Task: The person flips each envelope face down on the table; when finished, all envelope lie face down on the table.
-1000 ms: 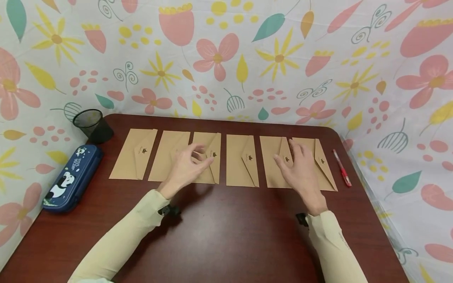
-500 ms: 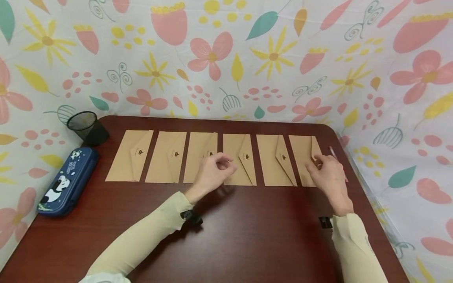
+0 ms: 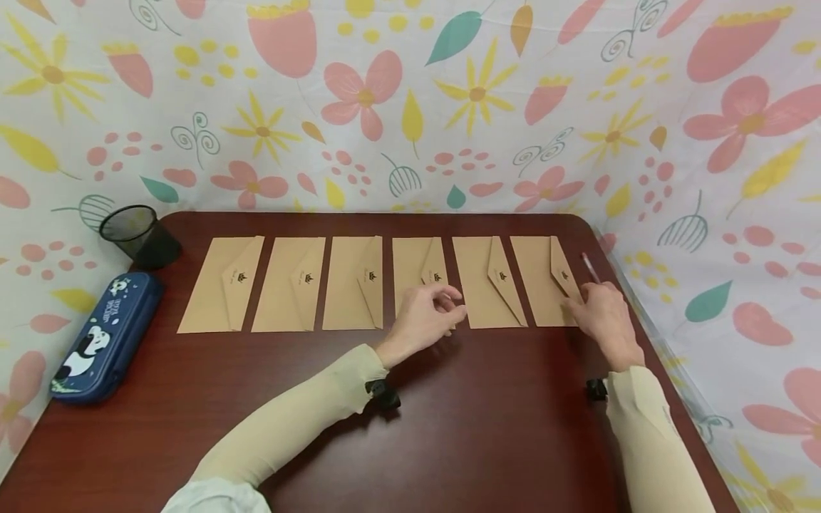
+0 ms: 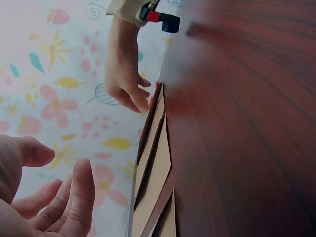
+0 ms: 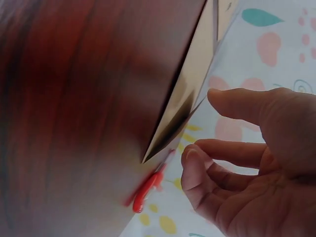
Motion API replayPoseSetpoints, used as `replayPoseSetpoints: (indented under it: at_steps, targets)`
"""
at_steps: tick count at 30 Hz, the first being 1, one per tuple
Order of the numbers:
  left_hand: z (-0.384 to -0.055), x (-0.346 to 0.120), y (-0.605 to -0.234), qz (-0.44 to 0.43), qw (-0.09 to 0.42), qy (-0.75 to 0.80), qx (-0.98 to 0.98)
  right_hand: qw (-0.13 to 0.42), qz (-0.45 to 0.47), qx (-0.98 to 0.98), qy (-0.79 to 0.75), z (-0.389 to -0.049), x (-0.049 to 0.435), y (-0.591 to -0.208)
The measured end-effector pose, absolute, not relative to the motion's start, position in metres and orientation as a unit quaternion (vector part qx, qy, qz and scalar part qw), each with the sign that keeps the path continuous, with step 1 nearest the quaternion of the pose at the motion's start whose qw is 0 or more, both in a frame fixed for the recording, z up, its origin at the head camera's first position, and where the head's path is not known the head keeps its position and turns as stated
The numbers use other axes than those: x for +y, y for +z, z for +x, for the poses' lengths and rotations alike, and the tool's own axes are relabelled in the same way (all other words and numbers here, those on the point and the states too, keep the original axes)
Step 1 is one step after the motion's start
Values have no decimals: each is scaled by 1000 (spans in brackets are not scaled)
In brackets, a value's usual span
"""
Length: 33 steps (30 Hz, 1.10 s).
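A row of several brown paper envelopes lies across the table; each has a flap with a small crown print. My left hand [image 3: 418, 320] hovers over the near end of one middle envelope [image 3: 408, 258], its fingers loosely bent, holding nothing. At the right end of the row, my right hand [image 3: 606, 320] is above the gap between the last envelope [image 3: 531, 281] and a red pen [image 3: 589, 266], covering most of that pen in the head view. The right wrist view has the pen's red end [image 5: 143, 193] apart from my curved fingers [image 5: 195, 182], with nothing between them and the thumb.
A blue pencil case [image 3: 105, 338] with a panda print lies at the table's left edge. Behind it a black mesh pen cup [image 3: 150, 246] leans. Flower-printed cloth [image 3: 365, 164] rises behind and beside the dark wood table [image 3: 487, 427].
My left hand has moved rightward, from the third envelope to the fourth. My right hand has travelled right from the last two envelopes to the pen. The head view has shifted slightly.
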<state>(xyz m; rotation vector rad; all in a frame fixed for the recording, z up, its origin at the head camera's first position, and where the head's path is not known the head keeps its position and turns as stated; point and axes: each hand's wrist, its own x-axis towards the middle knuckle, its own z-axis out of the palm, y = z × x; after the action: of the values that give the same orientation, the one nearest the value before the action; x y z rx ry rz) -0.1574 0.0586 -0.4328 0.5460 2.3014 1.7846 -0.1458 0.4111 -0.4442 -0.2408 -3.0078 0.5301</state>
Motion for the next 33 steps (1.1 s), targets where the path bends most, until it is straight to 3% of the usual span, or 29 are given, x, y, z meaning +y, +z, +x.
replayPoseSetpoints:
  at_steps: [12, 20, 26, 33]
  targets:
    - [-157, 107, -437, 195, 144, 617, 748, -34, -87, -983, 160, -150, 422, -449]
    - [-159, 133, -428, 194, 151, 610, 753, -35, -89, -983, 160, -153, 424, -446]
    - [-161, 153, -426, 162, 188, 626, 739, -25, -93, -981, 166, -153, 425, -446]
    - [-163, 174, -431, 143, 194, 624, 743, 23, -90, -981, 170, -151, 426, -452]
